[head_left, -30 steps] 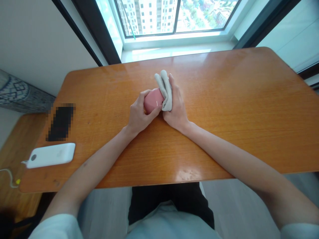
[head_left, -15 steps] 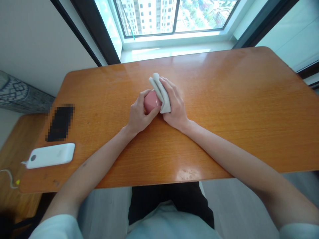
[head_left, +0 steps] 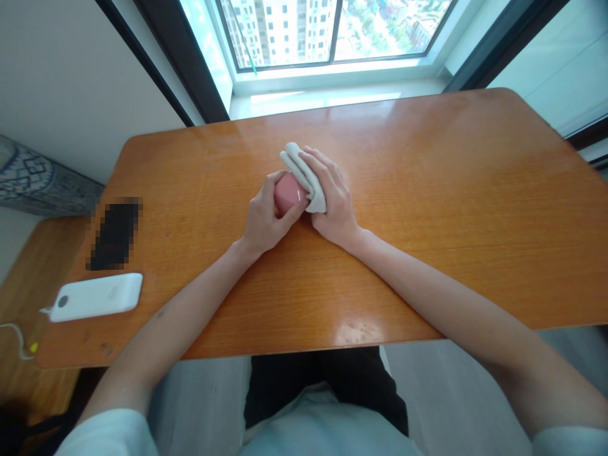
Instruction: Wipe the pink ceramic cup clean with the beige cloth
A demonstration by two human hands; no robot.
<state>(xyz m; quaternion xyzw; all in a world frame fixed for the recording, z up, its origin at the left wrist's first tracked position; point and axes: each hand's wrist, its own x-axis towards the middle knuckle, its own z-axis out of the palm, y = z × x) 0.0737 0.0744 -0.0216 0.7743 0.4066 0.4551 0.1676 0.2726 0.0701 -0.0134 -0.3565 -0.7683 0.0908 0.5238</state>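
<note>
Over the middle of the wooden table [head_left: 228,304], my left hand [head_left: 263,218] grips a smooth, shiny pink object [head_left: 287,192] with a rounded shape; I cannot make out its exact kind. Thumb in front and fingers behind, the hand wraps round its left side. A folded white cloth [head_left: 304,174] lies against the object's right side. Pressing that cloth from the right is my right hand [head_left: 335,199], its fingers closed over the cloth and pointing away from me. The cloth and fingers hide the object's right part.
A white device [head_left: 97,297] with a cable at its end lies near the table's left front corner. Behind it is a blurred-out dark rectangular thing [head_left: 114,234]. Beyond the table's far edge stands a window [head_left: 332,38] with a pale sill [head_left: 327,101].
The cloth in my right hand has tilted further left over the pink object, its top end a little lower. My left hand stays almost still.
</note>
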